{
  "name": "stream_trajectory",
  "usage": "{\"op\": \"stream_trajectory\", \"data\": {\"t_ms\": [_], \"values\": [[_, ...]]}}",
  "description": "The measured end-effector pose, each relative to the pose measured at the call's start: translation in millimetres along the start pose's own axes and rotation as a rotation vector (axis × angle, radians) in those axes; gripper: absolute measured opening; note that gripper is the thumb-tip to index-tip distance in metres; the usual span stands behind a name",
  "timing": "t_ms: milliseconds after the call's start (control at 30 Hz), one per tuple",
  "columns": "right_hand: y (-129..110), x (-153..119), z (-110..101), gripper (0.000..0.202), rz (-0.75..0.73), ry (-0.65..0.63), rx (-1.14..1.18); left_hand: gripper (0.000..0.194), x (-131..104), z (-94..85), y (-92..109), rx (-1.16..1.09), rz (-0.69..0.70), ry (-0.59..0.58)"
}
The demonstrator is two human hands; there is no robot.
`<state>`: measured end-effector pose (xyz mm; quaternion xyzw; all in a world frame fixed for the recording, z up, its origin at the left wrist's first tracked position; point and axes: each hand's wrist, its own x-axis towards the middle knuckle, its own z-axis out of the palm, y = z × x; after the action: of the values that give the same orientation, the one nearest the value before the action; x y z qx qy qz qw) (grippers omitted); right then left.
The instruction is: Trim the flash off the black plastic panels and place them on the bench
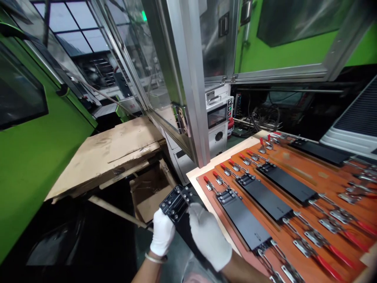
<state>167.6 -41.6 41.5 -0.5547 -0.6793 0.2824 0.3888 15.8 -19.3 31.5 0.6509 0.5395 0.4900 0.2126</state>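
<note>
Facing a metal-framed door (194,90), you have a green machine (67,145) at your left and a cardboard-topped table (123,141) ahead of it. On your right is an orange board (330,186), carrying flat, dark grey panels (246,220) set in slanting rows.

The black part (173,202) is up in the air in front of you, between your hands and just left of the board's near edge. It looks long and dark, its body running back toward you and partly hidden by your right glove. Its raised end is a blocky, glossy piece with ridges and hollows, much like the ends of the panels.

Your white-gloved left hand (163,232) is closed on the left edge of that end. Your right hand (209,236), also gloved, has its fingers drawn together against the right side; whether they pinch anything, I cannot tell. Small, round, silvery screws (176,217) dot the block.
</note>
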Motion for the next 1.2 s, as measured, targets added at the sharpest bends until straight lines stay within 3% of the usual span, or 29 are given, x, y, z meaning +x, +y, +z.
{"op": "stream_trajectory", "data": {"t_ms": [233, 533, 667, 800, 933, 1067, 1200], "values": [[2, 5, -8, 0.037, 0.127, -0.081, 0.119, 0.025, -3, 0.6, -4, 0.021, 0.015, 0.005], [3, -5, 9, 0.044, -0.094, -0.081, -0.129, 0.023, -2, -1.3, -1, 0.002, -0.026, 0.061], [3, -5, 10, 0.04, -0.056, -0.051, -0.137, 0.024, -3, -1.3, -2, -0.023, -0.045, 0.057], [0, -4, 9, 0.035, -0.124, -0.168, -0.158, 0.024, -4, -2.4, -4, -0.05, -0.095, 0.068], [-8, -3, 7, 0.034, -0.073, -0.152, -0.174, 0.023, -3, -1.3, -9, -0.074, -0.094, 0.048], [-11, -3, 1, 0.032, -0.077, -0.264, -0.01, 0.027, -1, -0.3, -13, -0.104, -0.111, 0.024], [6, -2, -3, 0.035, 0.106, -0.173, 0.253, 0.027, 1, -4.7, -9, -0.068, -0.072, 0.0]]}}
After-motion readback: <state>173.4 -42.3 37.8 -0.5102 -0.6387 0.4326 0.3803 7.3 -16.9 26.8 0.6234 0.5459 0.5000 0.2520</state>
